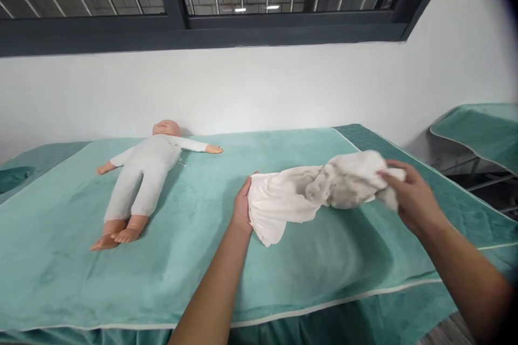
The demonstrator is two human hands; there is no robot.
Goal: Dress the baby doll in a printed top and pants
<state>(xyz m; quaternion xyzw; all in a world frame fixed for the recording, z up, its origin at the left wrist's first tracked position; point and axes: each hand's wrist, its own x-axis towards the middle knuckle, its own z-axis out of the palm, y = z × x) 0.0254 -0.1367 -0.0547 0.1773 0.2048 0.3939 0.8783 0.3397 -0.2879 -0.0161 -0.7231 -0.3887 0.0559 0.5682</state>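
A crumpled white cloth with greyish patches is stretched between my two hands above the bed; its exact kind is unclear, perhaps a garment. My left hand grips its left end, with most of the fingers hidden behind the fabric. At the other end, my right hand pinches a bunched part between thumb and fingers. The cloth's near left corner hangs down loosely. To the left, a baby doll in a white long-sleeved suit lies on its back with arms spread, apart from both hands.
A green padded cover with pale piping lies over the bed. Behind it rise a white wall and a dark-framed window with metal bars. Another green-covered surface stands at the right.
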